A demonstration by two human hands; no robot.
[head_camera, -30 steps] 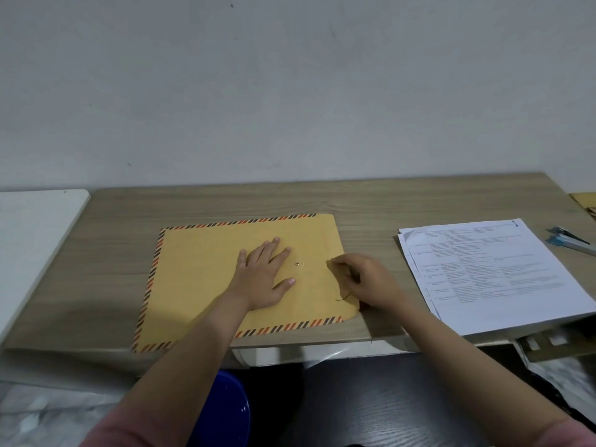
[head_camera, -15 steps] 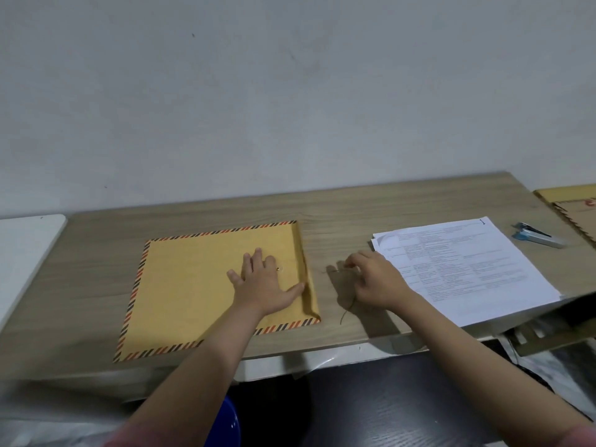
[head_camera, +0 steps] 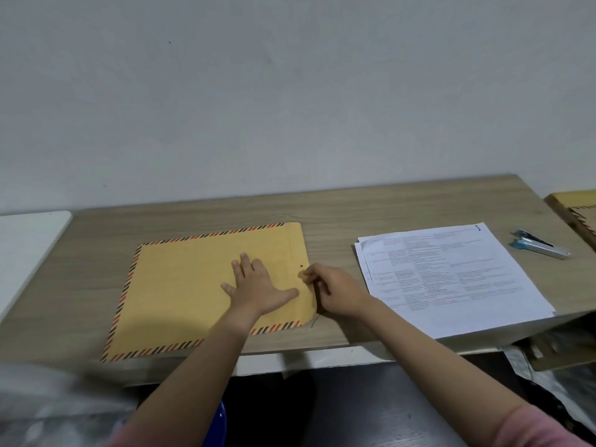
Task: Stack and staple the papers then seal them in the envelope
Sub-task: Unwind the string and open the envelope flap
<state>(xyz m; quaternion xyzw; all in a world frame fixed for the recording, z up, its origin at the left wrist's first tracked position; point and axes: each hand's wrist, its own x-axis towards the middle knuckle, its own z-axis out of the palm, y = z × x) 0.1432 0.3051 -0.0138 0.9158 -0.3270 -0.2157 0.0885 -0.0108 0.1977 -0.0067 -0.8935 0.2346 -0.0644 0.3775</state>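
yellow envelope (head_camera: 193,285) flap now closed — left hand (head_camera: 258,285) flat, right hand (head_camera: 335,291) pinching string (head_camera: 314,321).

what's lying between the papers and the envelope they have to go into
Only the right hand, which sits in the strip of bare desk between the papers and the envelope, pinching at the envelope's flap edge. The left hand lies flat on the envelope. The stapler is on the papers' far side.

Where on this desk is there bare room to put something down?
Bare wood runs along the back of the desk behind the envelope, and left of the envelope toward the white board. It is crowded between the envelope and the papers, where the right hand works.
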